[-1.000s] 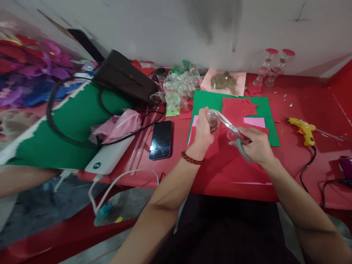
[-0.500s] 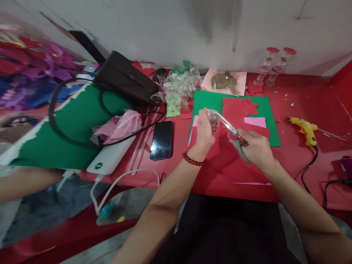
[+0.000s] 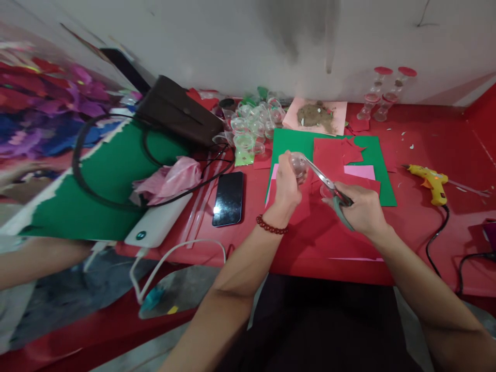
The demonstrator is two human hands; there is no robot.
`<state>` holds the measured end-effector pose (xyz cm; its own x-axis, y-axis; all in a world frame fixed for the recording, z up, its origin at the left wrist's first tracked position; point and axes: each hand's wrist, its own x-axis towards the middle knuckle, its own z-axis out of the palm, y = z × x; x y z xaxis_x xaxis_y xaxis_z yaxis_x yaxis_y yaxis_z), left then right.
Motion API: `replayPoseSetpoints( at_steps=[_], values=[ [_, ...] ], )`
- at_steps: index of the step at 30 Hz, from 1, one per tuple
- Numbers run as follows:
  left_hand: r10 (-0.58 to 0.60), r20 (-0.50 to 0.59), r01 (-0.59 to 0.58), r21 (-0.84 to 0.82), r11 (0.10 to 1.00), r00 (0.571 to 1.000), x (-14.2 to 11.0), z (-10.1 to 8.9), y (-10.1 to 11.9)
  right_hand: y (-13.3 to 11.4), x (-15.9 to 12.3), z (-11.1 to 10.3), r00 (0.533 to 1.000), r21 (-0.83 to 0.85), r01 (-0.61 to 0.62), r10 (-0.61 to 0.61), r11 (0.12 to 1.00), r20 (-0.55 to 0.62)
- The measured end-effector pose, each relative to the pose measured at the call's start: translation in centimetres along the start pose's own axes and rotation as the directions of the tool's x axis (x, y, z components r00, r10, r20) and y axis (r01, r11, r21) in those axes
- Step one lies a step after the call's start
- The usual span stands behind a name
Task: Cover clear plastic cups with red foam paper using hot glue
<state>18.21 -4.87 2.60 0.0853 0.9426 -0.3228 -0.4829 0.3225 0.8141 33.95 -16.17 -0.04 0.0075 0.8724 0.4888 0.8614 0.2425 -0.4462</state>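
My left hand (image 3: 287, 182) is closed around a small clear plastic cup-like piece (image 3: 298, 164), raised over the stacked coloured sheets. In my right hand (image 3: 360, 205) is a pair of scissors (image 3: 322, 177) with dark grips. The tips of its blades touch or nearly touch the clear piece; whether they are cutting into it I cannot tell. Beneath the hands lie red paper (image 3: 329, 232) and a green sheet (image 3: 284, 140). Another clear round piece (image 3: 326, 191) shows beside the scissors, partly hidden by my right hand.
A yellow glue gun (image 3: 429, 181) lies at the right with its cord. Two clear bottle-shaped towers (image 3: 374, 98) stand by the wall. Several clear plastic pieces (image 3: 253, 121) are heaped behind a phone (image 3: 228, 199). Left are a white power bank (image 3: 158, 219), a dark bag (image 3: 180, 111) and another person's arm (image 3: 46, 261).
The scissors and the clear piece have barely shifted, with the piece turned slightly in my left hand. At the far left, the other person's hand has moved.
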Motion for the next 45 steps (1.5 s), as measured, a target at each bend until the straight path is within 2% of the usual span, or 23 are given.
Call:
replayPoseSetpoints(
  at_steps=[4, 8, 13, 18, 22, 28, 34, 40, 45],
  values=[
    [0.105, 0.019, -0.104, -0.051, 0.993, 0.994, 0.1, -0.1, -0.3, -0.1, 0.1, -0.4, 0.999, -0.058, -0.033, 0.032, 0.998, -0.03],
    [0.138, 0.154, -0.114, -0.152, 0.982, 0.978, 0.4, -0.2, -0.5, 0.0, 0.3, -0.8, 0.99, -0.056, -0.08, 0.073, 0.995, -0.122],
    [0.251, 0.376, -0.181, -0.212, 0.96, 0.892, 1.1, -1.1, -0.9, 0.4, 0.6, -1.0, 0.979, -0.001, -0.1, 0.098, 0.995, -0.177],
    [0.36, 0.487, -0.308, -0.187, 0.933, 0.796, 1.8, -1.9, -1.7, 0.1, 0.5, -1.1, 0.976, -0.044, -0.141, 0.132, 0.989, -0.171],
    [0.436, 0.509, -0.44, -0.121, 0.89, 0.742, 2.3, -2.2, -2.0, -0.3, 0.5, -1.2, 0.979, -0.035, -0.164, 0.158, 0.986, -0.133],
    [0.469, 0.506, -0.54, -0.008, 0.842, 0.724, 3.7, -2.7, -3.1, -0.5, 0.4, -1.0, 0.976, -0.056, -0.203, 0.197, 0.978, -0.092],
    [0.548, 0.468, -0.627, 0.018, 0.779, 0.693, 4.6, -3.2, -4.0, -0.3, 0.2, -0.8, 0.979, -0.064, -0.197, 0.193, 0.978, -0.068],
    [0.606, 0.464, -0.687, 0.005, 0.727, 0.646, 4.8, -3.1, -3.6, 0.4, 0.4, -1.2, 0.993, 0.054, -0.112, 0.114, 0.992, -0.034],
    [0.619, 0.49, -0.71, 0.0, 0.704, 0.614, 4.8, -3.2, -3.5, 0.5, 0.7, -1.8, 0.996, 0.171, -0.092, 0.089, 0.981, 0.026]
  ],
)
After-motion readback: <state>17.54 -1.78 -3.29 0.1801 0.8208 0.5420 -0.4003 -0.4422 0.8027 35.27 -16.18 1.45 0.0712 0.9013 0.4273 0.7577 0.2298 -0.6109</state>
